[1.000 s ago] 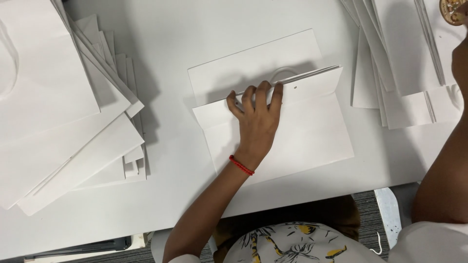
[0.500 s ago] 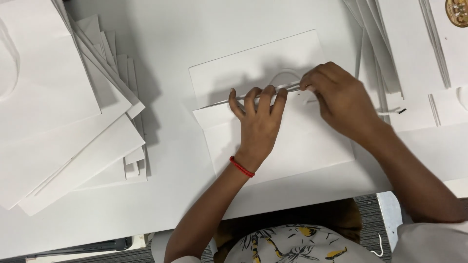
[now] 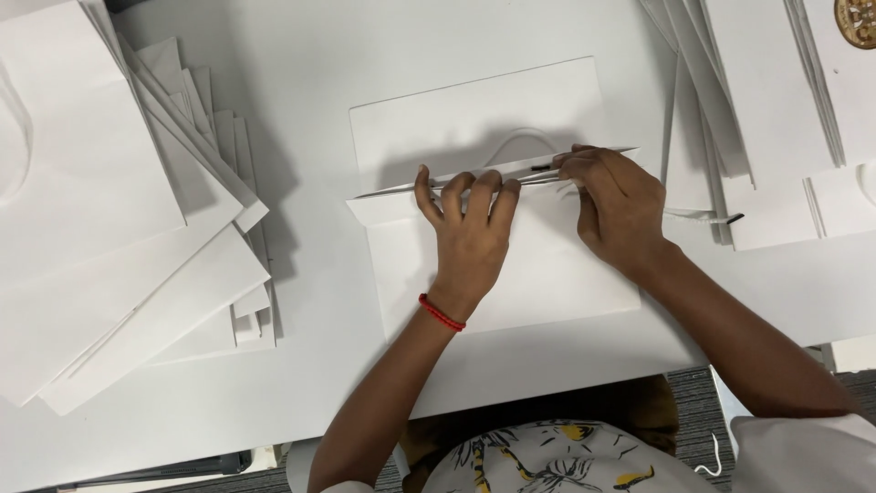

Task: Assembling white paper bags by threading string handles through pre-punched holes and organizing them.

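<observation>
A flat white paper bag (image 3: 547,274) lies in the middle of the white table (image 3: 319,110), its top flap raised along the mouth. My left hand (image 3: 467,233), with a red thread bracelet at the wrist, presses down on the bag and its fingertips hook over the folded top edge. My right hand (image 3: 616,205) pinches the same edge further right, beside a small black tip of the white cord handle (image 3: 525,141) that loops behind the flap.
A fanned stack of flat white bags (image 3: 119,237) fills the left side. More flat white bags (image 3: 766,119) are piled at the right, one with a loose cord. A round gold ornament (image 3: 858,20) sits at the top right corner.
My right hand came in from the right and took hold of the bag's top edge, then shifted slightly left along it. My left hand stayed pressed on the bag.
</observation>
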